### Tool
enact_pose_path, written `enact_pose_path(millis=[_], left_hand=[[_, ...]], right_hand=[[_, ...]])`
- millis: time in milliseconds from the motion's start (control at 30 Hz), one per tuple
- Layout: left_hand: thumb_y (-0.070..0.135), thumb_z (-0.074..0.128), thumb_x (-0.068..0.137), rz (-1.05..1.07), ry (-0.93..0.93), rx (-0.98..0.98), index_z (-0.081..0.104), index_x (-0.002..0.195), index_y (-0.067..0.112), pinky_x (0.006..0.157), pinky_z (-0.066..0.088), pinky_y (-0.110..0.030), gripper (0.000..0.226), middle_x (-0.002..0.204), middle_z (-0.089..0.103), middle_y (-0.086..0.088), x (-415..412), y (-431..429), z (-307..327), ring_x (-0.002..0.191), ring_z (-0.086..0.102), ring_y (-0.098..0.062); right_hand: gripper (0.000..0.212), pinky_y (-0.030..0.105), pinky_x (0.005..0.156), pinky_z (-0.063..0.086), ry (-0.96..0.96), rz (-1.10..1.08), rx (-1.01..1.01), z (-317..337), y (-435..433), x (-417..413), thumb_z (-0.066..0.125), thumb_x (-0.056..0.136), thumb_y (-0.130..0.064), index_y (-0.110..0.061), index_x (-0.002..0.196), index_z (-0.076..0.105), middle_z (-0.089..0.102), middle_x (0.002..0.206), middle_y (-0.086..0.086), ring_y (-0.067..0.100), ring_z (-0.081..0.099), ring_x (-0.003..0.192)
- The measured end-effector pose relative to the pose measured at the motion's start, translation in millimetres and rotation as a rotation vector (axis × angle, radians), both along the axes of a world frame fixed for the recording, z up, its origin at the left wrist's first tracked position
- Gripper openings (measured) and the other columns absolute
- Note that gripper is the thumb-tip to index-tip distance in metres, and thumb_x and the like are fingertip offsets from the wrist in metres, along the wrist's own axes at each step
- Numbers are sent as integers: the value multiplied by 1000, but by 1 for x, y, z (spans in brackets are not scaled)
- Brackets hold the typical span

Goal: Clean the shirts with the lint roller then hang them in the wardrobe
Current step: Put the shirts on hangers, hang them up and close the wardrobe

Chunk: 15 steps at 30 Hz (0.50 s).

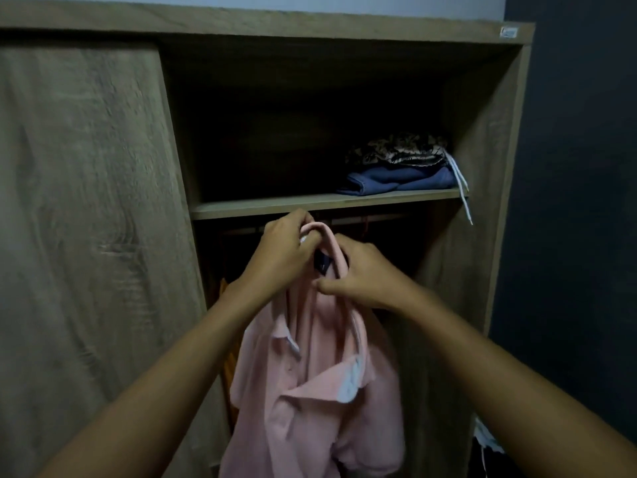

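Observation:
A pink short-sleeved shirt (310, 391) hangs down in front of the open wardrobe (344, 25), just below its shelf (262, 207). My left hand (279, 253) grips the top of the shirt's collar. My right hand (362, 274) pinches the fabric just below the collar on the right side. A dark label shows inside the neck between the hands. Behind the hands runs the hanging rail (372, 219), dim in the shadow. Whether a hanger is inside the shirt I cannot tell. No lint roller is in view.
The wardrobe's sliding door (86, 201) covers the left half. Folded clothes (400, 167) lie at the right of the shelf, with a white drawstring (463, 198) hanging over the edge. An orange garment (225, 339) hangs left of the shirt. A dark wall (579, 167) stands to the right.

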State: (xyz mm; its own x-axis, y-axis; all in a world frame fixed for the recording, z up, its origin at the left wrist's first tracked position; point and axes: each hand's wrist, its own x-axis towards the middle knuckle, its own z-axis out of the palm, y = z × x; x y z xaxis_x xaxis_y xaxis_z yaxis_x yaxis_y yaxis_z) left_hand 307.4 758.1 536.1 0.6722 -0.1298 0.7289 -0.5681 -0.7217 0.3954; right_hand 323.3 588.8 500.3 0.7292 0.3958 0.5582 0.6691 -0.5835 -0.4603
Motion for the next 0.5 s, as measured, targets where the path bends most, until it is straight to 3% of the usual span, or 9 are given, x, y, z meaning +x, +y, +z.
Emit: enact_pose_path(millis=[100,233,333,433,500], left_hand=[[20,55,89,92,-52,26,61,94,11,72,47,-38,12,88,64,-4,-2,10,-4,85,59,-26],[19,59,95,189,-103,65,53,104,16,76,49,-41,11,100,60,-4,1,27,-27,89,59,-23],[25,60,96,185,-103,95,46,112,24,76,48,-37,21,106,57,-1,8,37,-47,90,57,-20],[35,60,96,138,-129,252,52,113,26,73,50,-38,21,102,55,2,14,46,-64,86,58,-19],[40,55,97,124,-93,360,57,110,26,69,48,-35,20,97,57,2,21,53,-75,84,59,-19]], right_hand=[[39,33,80,55,-85,-124,24,-1,-1,7,67,75,-21,-28,113,65,71,99,-4,15,65,93],[35,31,80,58,-160,-184,192,0,-8,16,65,77,-5,-27,104,68,72,93,-7,10,67,88],[33,26,71,57,-161,-150,271,-2,-7,20,64,79,0,-29,94,61,68,86,-9,7,67,82],[27,34,76,58,-176,-146,262,-9,-13,32,65,77,1,-25,85,70,71,81,-11,8,68,81],[22,30,76,58,-151,-115,266,-13,-18,40,68,80,-2,-21,87,77,74,81,-12,1,69,80]])
